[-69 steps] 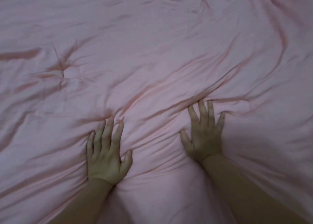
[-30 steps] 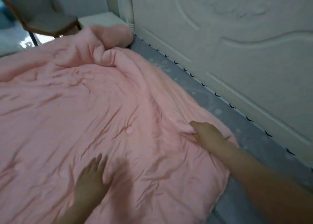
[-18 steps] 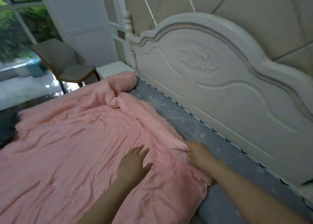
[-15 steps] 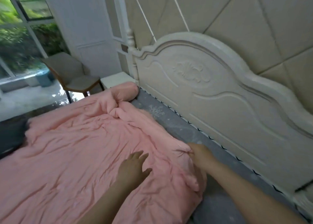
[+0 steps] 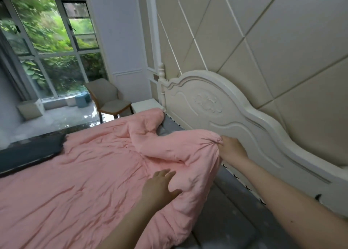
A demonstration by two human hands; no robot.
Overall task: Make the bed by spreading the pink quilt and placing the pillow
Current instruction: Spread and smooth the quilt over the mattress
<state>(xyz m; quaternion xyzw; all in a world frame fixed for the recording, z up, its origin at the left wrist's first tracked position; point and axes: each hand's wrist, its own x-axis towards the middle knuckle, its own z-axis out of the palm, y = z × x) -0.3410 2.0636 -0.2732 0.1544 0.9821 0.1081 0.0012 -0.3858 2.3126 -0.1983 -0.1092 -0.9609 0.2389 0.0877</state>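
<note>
right hand [image 5: 230, 150] pinching bunched quilt [image 5: 94, 173] edge near headboard [image 5: 216, 113], probably to tug it up. left hand [image 5: 160, 188] beside headboard-end fold, fingers spread flat, pinning fabric.

You are in a home bedroom: a bed with a carved white headboard [image 5: 216, 113] stands against a padded, diamond-stitched wall panel [image 5: 263, 41], a pink quilt [image 5: 84, 173] lies across the mattress, and an upholstered chair [image 5: 107, 98] sits by tall windows [image 5: 52, 47] facing greenery.
</note>
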